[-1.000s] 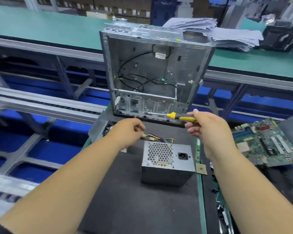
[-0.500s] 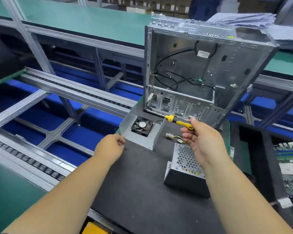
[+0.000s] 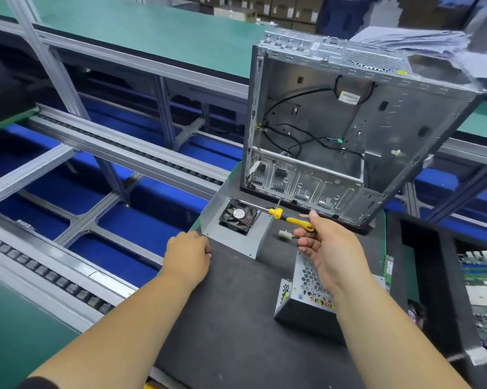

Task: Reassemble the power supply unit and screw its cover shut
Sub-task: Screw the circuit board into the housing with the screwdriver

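Grey power supply unit (image 3: 306,304) sits uncovered, honeycomb-vented.

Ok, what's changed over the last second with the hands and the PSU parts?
The left hand left the cable bundle by the power supply body and moved left to the near corner of the fan cover. The right hand keeps gripping the yellow screwdriver. Body and cover stay apart.
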The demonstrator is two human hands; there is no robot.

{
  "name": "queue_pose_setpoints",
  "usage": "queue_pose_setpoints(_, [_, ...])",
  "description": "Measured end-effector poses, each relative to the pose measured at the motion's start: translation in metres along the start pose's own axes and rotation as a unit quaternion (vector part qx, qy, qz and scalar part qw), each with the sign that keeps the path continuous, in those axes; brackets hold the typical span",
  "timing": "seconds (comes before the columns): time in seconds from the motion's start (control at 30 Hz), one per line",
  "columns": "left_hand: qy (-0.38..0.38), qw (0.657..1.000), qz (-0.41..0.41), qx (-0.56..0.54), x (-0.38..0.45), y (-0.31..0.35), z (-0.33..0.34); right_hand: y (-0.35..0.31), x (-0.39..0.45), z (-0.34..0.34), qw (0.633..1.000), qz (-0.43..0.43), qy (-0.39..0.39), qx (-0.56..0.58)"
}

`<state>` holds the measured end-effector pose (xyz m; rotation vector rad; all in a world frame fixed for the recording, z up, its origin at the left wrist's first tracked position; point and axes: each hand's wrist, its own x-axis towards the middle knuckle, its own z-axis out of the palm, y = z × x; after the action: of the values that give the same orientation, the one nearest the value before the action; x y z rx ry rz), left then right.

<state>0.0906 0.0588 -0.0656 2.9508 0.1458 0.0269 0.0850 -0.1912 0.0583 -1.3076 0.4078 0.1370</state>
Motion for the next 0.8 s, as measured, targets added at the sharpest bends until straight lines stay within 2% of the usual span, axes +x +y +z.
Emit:
queue_pose_setpoints(0.2, [-0.009,1.0,-0.003,-0.011,-0.001,0.008,-0.005,0.0,0.001,-0.004,1.0,-0.003,-0.002,-0.002])
queue_pose_setpoints(0.27, [-0.011,0.995,-0.033,-0.09,-0.003,0.013,-0.009,-0.001,0.001,-0.005,1.0,-0.004,-0.001,0.0])
queue_pose_setpoints(0.33, [-0.028,0.971,-0.079,-0.224,-0.007,0.02,-0.016,-0.002,0.001,-0.007,1.0,-0.005,0.003,0.001])
queue_pose_setpoints(0.43, [-0.067,0.91,-0.115,-0.393,-0.012,0.035,-0.031,-0.004,-0.001,-0.012,1.0,-0.013,0.006,0.003])
queue_pose_setpoints(0.6, [-0.11,0.796,-0.135,-0.58,-0.016,0.063,-0.054,-0.009,-0.007,-0.024,0.999,-0.028,0.005,0.02])
queue_pose_setpoints(0.67, [-0.131,0.714,-0.156,-0.67,-0.018,0.075,-0.063,-0.013,-0.011,-0.032,0.999,-0.035,0.005,0.029])
queue_pose_setpoints(0.73, [-0.153,0.609,-0.185,-0.756,-0.02,0.085,-0.071,-0.016,-0.016,-0.04,0.998,-0.044,0.004,0.034])
queue_pose_setpoints(0.77, [-0.159,0.571,-0.193,-0.782,-0.021,0.089,-0.074,-0.018,-0.018,-0.044,0.998,-0.048,0.002,0.034])
queue_pose_setpoints(0.8, [-0.163,0.548,-0.195,-0.797,-0.022,0.094,-0.076,-0.019,-0.02,-0.049,0.998,-0.053,-0.001,0.031])
